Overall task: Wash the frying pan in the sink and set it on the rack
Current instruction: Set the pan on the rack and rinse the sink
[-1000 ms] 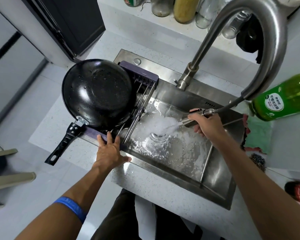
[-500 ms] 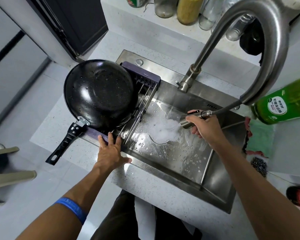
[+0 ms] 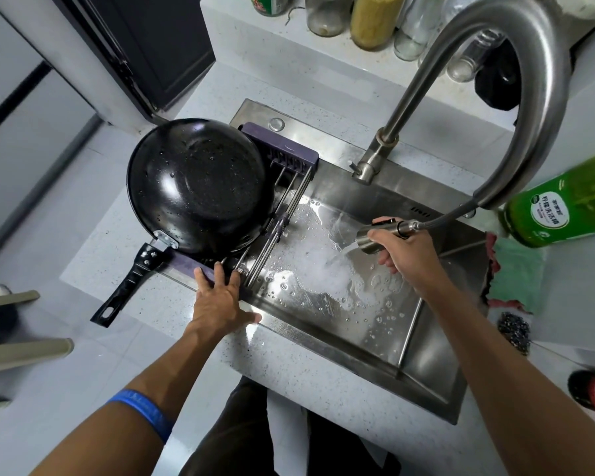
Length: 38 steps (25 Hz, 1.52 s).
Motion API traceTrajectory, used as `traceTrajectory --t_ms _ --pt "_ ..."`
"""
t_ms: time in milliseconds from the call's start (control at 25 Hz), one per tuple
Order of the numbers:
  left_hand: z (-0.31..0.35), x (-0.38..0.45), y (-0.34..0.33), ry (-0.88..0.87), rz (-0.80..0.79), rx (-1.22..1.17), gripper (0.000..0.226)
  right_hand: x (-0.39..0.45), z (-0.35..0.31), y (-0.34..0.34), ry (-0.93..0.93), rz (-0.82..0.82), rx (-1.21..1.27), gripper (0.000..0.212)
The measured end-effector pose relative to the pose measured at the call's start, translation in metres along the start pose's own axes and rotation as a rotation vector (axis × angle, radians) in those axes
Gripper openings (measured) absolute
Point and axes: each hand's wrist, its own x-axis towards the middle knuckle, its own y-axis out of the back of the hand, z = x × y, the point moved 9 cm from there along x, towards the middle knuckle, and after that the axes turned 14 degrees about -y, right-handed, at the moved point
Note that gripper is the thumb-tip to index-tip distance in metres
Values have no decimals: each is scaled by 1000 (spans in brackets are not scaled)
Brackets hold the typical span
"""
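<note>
The black frying pan lies upside down and wet on the purple rack across the left end of the steel sink. Its handle points down-left over the counter. My left hand rests flat, fingers straight, on the rack's near bar at the sink edge. My right hand grips the pull-out spray head, which sprays water onto foam on the sink floor.
The tall curved faucet arches over the sink's back right. A green detergent bottle, a green cloth and a steel scourer lie to the right. Jars line the back ledge.
My right hand has shifted the spray head slightly, and the foam patch on the sink floor has shrunk and moved. Pan and left hand stay put.
</note>
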Motion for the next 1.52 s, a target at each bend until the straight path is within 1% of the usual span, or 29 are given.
traceTrajectory --t_ms 440,600,960,1120,1280,1520 --pt "-1 0 0 3 2 15 113 -1 3 -2 8 40 0 15" --pt "-1 0 1 0 11 7 113 -3 -2 -7 10 4 14 12" --pt "-1 0 0 0 14 11 113 -1 3 -1 -10 38 -4 11" --pt "-1 2 0 0 8 23 113 -3 3 3 18 14 -60 5" --pt "-2 1 2 3 26 2 110 -3 1 3 33 33 -66 7" --pt "-3 1 2 0 21 12 113 -3 1 -3 42 -1 -64 8"
